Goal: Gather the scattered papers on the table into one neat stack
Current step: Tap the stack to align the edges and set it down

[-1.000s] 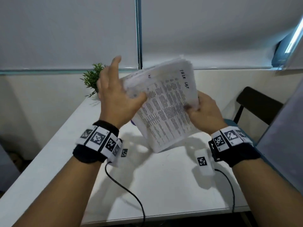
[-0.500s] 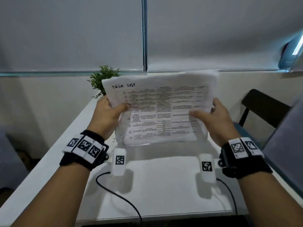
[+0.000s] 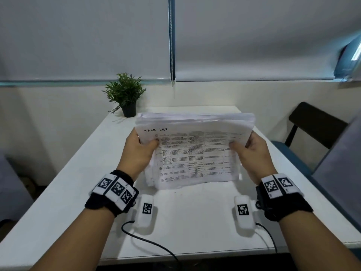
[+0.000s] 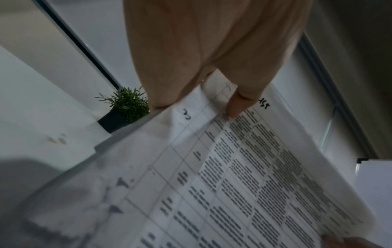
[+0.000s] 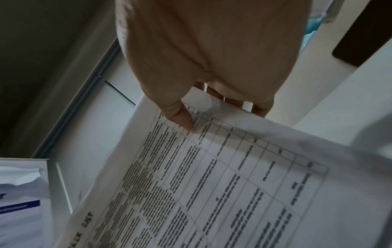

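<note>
A thick stack of printed papers (image 3: 195, 151), its top sheet headed "TASK LIST" above a table of text, leans toward me with its lower edge on the white table (image 3: 185, 222). My left hand (image 3: 139, 149) grips the stack's left edge, thumb on the top sheet. My right hand (image 3: 252, 151) grips the right edge the same way. In the left wrist view the thumb (image 4: 237, 107) presses on the papers (image 4: 244, 176). In the right wrist view the thumb (image 5: 182, 117) lies on the papers (image 5: 212, 184), fingers behind.
A small potted plant (image 3: 126, 94) stands at the table's far left corner. A dark chair (image 3: 316, 124) sits to the right of the table. Cables run from my wrist devices over the near table edge. Closed blinds cover the window behind.
The stack has turned from a tilted, raised position to level landscape and come down until its lower edge meets the table. Both hands moved to opposite side edges.
</note>
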